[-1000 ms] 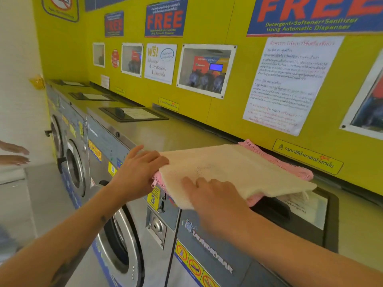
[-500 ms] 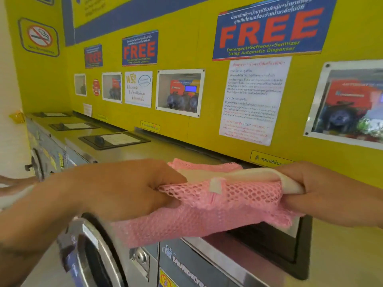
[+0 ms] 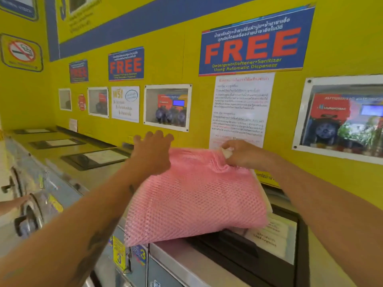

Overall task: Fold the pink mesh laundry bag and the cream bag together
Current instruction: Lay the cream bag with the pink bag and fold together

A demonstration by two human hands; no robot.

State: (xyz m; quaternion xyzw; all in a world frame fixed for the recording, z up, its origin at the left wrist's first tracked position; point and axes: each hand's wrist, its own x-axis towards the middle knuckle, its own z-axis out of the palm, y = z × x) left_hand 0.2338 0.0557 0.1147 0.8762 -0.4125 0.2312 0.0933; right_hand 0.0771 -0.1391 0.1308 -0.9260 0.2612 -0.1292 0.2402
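Observation:
The pink mesh laundry bag [image 3: 196, 199] is lifted off the washing machine top [image 3: 176, 264] and hangs tilted, its lower left corner drooping over the machine's front. The cream bag [image 3: 267, 200] lies behind it and shows only as a thin strip along the right edge. My right hand [image 3: 242, 156] pinches the upper right corner of both bags, a bit of cream fabric poking out of the fist. My left hand [image 3: 153, 154] is at the pink bag's upper left corner with fingers stretched out and apart; any grip by its thumb is hidden.
A black lid panel [image 3: 238, 251] with a paper label lies under the bags. More washers with round doors [image 3: 31, 218] run off to the left. The yellow wall [image 3: 186, 112] with posters stands close behind. Another person's hand [image 3: 12, 204] shows at the left edge.
The folded bags were raised from the machine top and swung up toward the wall, pink side now facing me. My left hand's fingers, closed on the bags before, have spread.

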